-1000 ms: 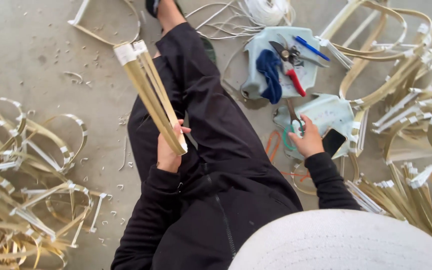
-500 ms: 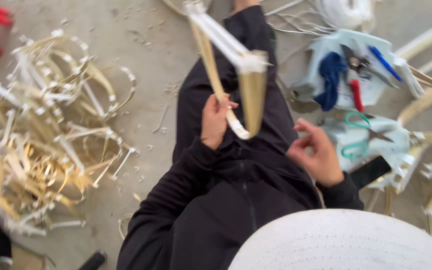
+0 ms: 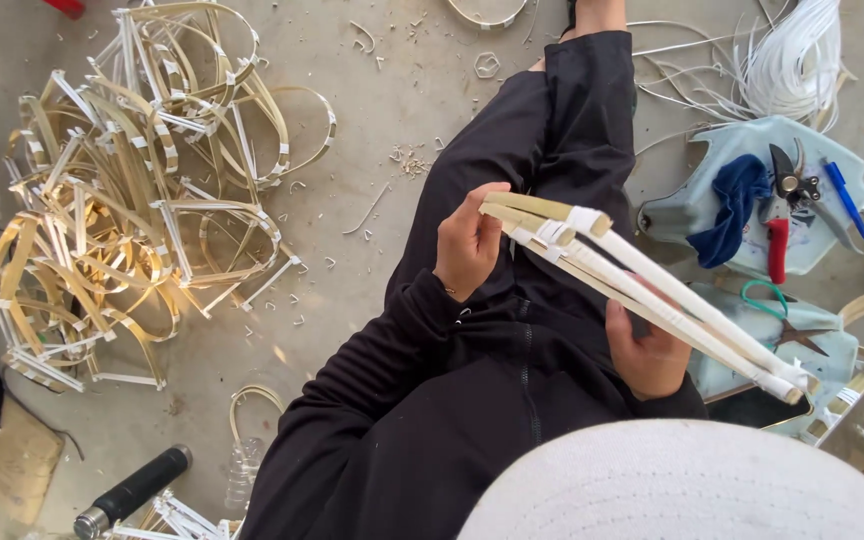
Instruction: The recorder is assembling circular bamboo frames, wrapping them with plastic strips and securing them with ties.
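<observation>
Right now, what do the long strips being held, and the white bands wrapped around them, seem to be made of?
The bundle of strips, held by the left hand and right hand, looks like split bamboo or cane: pale yellow, matte, flat and stiff, like the bent hoops in the pile on the floor. The white bands look like plastic strapping or tape, smooth and slightly glossy; which one is unclear.

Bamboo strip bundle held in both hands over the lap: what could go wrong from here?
The bundle is long, gripped by the left hand at one end and the right hand mid-length; its free end could swing into the shears on the pale tray. Strip edges might cut bare fingers.
</observation>
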